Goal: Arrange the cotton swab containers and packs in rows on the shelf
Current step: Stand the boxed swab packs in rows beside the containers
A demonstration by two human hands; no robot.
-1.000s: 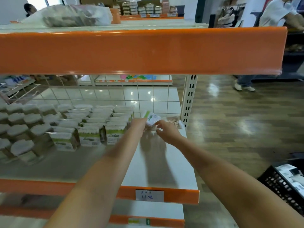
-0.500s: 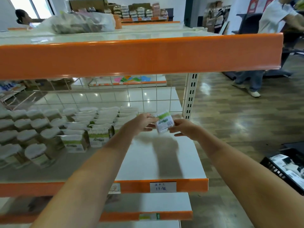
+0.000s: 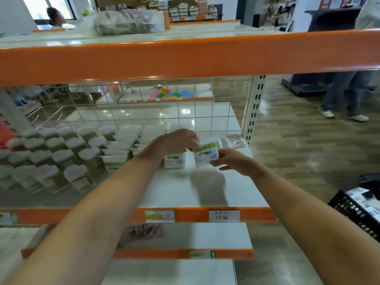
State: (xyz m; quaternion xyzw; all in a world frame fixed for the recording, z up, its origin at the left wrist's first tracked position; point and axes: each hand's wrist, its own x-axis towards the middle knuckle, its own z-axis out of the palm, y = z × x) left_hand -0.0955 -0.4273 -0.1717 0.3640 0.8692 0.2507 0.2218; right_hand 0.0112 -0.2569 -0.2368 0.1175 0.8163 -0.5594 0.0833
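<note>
A cotton swab pack (image 3: 206,154) with a green label is being held above the white shelf (image 3: 236,186), just right of the front pack (image 3: 174,160) of the standing rows. The right hand (image 3: 236,162) is pinching its lower right corner between thumb and fingers, and the left hand (image 3: 181,140) is curling its fingers over the top left edge, so both hands are gripping the same pack. It is standing roughly upright with its label facing the camera, and whether its bottom is touching the shelf cannot be told; a blurred shadow is lying on the shelf below it.

To the left, rows of green-label packs (image 3: 121,149) are running back toward the wire grid (image 3: 185,116), and further left rows of round white-lidded containers (image 3: 55,159) are filling the shelf out to the left edge of the view. Behind the held pack, a flat pack of wooden-stemmed swabs (image 3: 235,140) is lying near the white perforated upright (image 3: 254,112) at the shelf's right rear corner.

Bare shelf is stretching from the held pack forward to the orange front edge (image 3: 257,214), which is carrying two price tags (image 3: 224,215), and rightward to the shelf's side edge. Overhead, the orange lip of the upper shelf (image 3: 185,58) is bounding the opening. On the floor at the right, a black crate (image 3: 349,210) is holding more white packs.
</note>
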